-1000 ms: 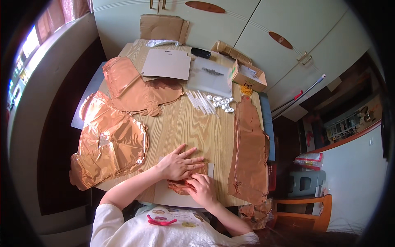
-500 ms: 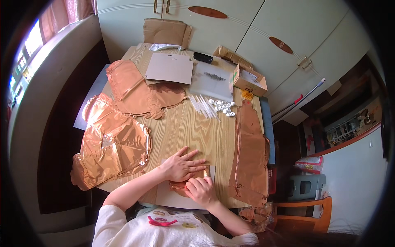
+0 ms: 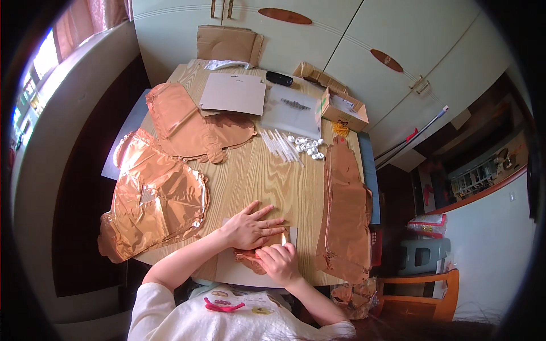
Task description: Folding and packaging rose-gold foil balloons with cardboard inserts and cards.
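Note:
My left hand [image 3: 249, 228] lies flat with its fingers spread, pressing on a folded copper-coloured foil balloon [image 3: 250, 262]. The balloon rests on a pale grey board [image 3: 226, 269] at the table's near edge. Beside it, my right hand [image 3: 281, 263] is closed, its fingers curled on the balloon's right side. A bright strip shows just above the right thumb; whether it is a glint on the foil or a separate thing, I cannot tell. Both hands hide much of the balloon, whose near edge is bunched and creased.
Flattened copper foil balloons [image 3: 156, 193] are piled at left, with more [image 3: 196, 128] behind. A long folded stack [image 3: 346, 216] lies at right. Farther back are white straws [image 3: 280, 146], white round pieces [image 3: 307, 149], a grey board [image 3: 233, 94], a clear bag [image 3: 290, 116] and a carton [image 3: 350, 116].
My right hand has barely shifted, and the bunched foil beside it hangs slightly nearer to me. The left hand stays pressed in place.

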`<state>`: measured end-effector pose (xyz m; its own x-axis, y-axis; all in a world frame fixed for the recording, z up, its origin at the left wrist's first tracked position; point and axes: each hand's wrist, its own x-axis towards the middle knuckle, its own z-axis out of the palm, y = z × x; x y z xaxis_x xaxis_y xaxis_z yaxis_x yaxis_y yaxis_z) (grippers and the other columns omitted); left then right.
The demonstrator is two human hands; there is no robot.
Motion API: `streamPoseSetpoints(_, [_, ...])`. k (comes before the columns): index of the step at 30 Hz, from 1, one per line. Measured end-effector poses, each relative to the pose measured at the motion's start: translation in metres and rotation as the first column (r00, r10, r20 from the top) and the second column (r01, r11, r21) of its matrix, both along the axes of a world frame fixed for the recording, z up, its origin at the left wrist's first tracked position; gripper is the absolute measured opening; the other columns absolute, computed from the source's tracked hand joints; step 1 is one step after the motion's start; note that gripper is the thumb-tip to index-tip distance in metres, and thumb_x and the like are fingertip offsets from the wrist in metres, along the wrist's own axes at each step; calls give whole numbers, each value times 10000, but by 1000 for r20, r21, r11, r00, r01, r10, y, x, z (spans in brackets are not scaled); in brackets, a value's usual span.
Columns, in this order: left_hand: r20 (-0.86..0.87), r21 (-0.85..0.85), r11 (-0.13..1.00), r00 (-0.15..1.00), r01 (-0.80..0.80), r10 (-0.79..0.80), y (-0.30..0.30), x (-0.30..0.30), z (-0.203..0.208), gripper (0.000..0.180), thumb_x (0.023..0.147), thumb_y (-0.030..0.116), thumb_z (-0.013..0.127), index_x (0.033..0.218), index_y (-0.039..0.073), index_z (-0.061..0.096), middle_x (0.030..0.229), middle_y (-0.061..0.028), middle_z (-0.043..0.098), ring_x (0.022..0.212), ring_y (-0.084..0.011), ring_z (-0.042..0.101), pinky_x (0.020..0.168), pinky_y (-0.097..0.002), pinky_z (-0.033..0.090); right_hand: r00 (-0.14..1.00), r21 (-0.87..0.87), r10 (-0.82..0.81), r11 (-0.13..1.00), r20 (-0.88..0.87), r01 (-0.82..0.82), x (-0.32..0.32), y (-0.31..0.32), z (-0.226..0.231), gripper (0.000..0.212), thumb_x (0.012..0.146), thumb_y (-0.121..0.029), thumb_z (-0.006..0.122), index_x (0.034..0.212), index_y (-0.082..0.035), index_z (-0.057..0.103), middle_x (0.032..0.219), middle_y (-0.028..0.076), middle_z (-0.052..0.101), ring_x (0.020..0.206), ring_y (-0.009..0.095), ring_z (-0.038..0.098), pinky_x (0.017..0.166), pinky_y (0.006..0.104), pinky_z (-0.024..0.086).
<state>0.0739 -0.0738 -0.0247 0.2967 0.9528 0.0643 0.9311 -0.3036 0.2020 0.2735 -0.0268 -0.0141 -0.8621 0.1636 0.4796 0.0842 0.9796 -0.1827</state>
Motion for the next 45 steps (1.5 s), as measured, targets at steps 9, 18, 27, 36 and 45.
streamPoseSetpoints(9, [5, -10, 1000, 1000, 5, -5, 0, -1, -2, 510, 1007, 465, 325, 1493, 324, 391, 1573, 92, 331, 1489, -254, 211, 1198, -546, 109, 998, 209, 34, 977, 61, -46, -8, 9, 12, 91, 793, -194, 656, 845, -155, 593, 769, -30, 511, 770, 131, 547, 747, 355, 396])
streamPoseSetpoints(18, [10, -22, 1000, 1000, 17, -17, 1, -2, -3, 516, 1006, 464, 319, 1499, 325, 380, 1573, 82, 333, 1490, -268, 204, 1201, -549, 87, 992, 236, -43, 972, 118, 14, -7, 11, 9, 73, 834, -209, 605, 836, -160, 551, 794, -21, 470, 796, 130, 521, 774, 346, 386])
streamPoseSetpoints(27, [31, -26, 999, 999, 25, -24, 2, -3, -4, 514, 1019, 434, 292, 1515, 310, 351, 1581, 80, 316, 1496, -265, 183, 1201, -549, 73, 994, 461, -77, 881, -80, 105, -8, 7, 3, 101, 864, -243, 600, 949, -210, 558, 901, -57, 497, 887, 88, 503, 804, 310, 336])
streamPoseSetpoints(36, [57, -60, 998, 998, 18, -15, 2, -4, -5, 520, 1028, 441, 276, 1529, 308, 314, 1586, 81, 302, 1498, -263, 176, 1201, -548, 71, 997, 363, -72, 928, -39, 81, 8, -1, 5, 60, 836, -187, 633, 854, -175, 577, 668, -62, 492, 646, 87, 534, 608, 261, 376])
streamPoseSetpoints(45, [22, -63, 998, 1000, 23, -22, 3, -4, -4, 517, 1031, 435, 268, 1535, 323, 292, 1594, 85, 283, 1498, -261, 175, 1197, -555, 74, 990, -43, -50, 998, -129, 45, 9, -29, 3, 247, 768, -137, 800, 788, -131, 554, 639, -2, 542, 569, 177, 557, 535, 311, 412])
